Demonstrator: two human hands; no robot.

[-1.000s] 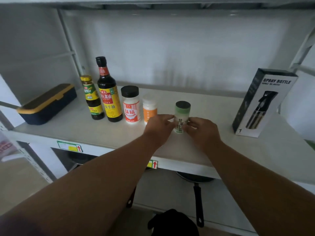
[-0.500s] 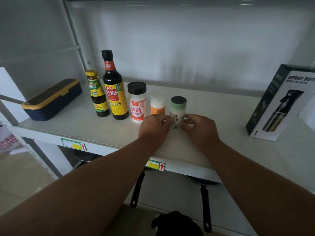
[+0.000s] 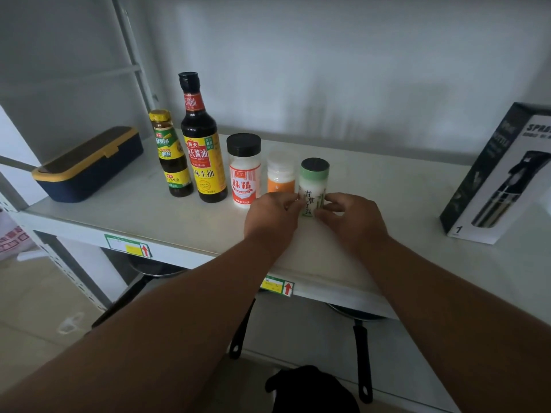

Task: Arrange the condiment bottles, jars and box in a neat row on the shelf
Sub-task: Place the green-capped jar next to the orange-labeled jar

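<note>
Standing upright on the white shelf (image 3: 343,257), the green-capped salt jar (image 3: 313,186) is pinched low between the fingers of the left hand (image 3: 272,220) and right hand (image 3: 354,223). It sits just beside the orange jar (image 3: 280,177), at the right end of a row with the red-labelled jar (image 3: 244,169), soy sauce bottle (image 3: 200,144) and yellow-capped bottle (image 3: 171,153). The spray bottle box (image 3: 501,177) stands well apart, right.

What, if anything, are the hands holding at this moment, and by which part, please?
Both hands, left and right, pinch the lower body of the green-capped white plastic salt jar, standing upright on the shelf.
</note>
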